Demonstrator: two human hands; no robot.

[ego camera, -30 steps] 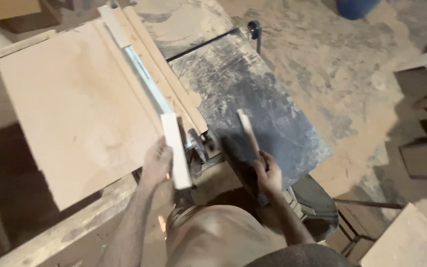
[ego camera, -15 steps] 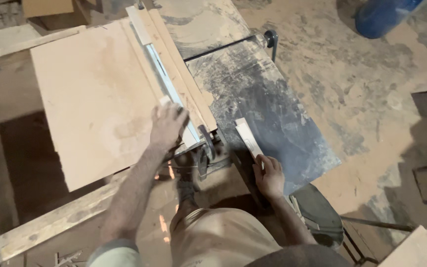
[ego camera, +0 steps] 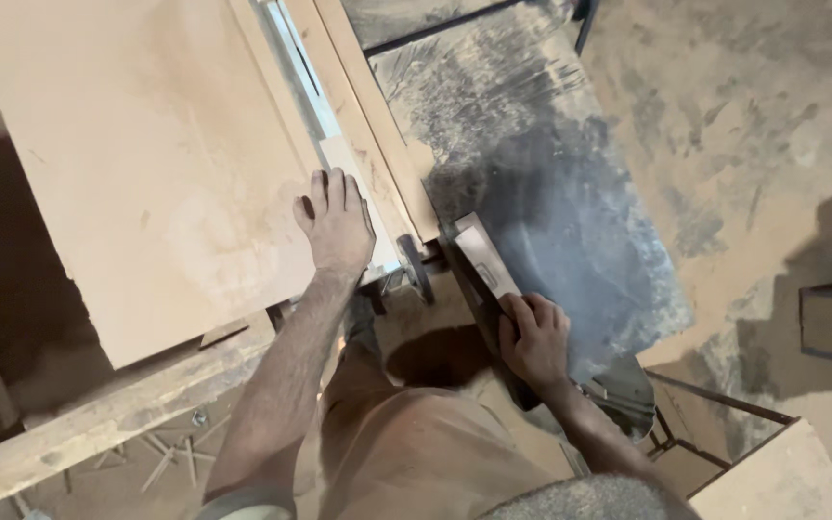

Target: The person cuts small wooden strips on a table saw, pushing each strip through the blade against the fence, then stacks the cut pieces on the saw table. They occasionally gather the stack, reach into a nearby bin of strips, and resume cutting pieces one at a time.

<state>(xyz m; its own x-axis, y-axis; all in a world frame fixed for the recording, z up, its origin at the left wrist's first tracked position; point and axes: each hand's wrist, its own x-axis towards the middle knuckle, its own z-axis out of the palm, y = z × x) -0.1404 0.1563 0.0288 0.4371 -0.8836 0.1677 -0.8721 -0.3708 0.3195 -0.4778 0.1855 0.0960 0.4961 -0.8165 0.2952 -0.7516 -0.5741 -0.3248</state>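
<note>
Left hand (ego camera: 337,223) lies flat, fingers spread, on the board (ego camera: 146,164); right hand (ego camera: 534,337) grips a wood strip (ego camera: 485,255), just right.

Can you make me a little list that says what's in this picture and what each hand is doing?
Place: a dusty woodwork shop, seen from above
Left hand: lies flat, fingers spread, on the big board
Right hand: grips the near end of a small wood strip
Strip: rests at the near edge of the dark metal table
Between board and table: long wooden rails
Floor: sawdust all over
Under the board: a rough wooden beam
</note>
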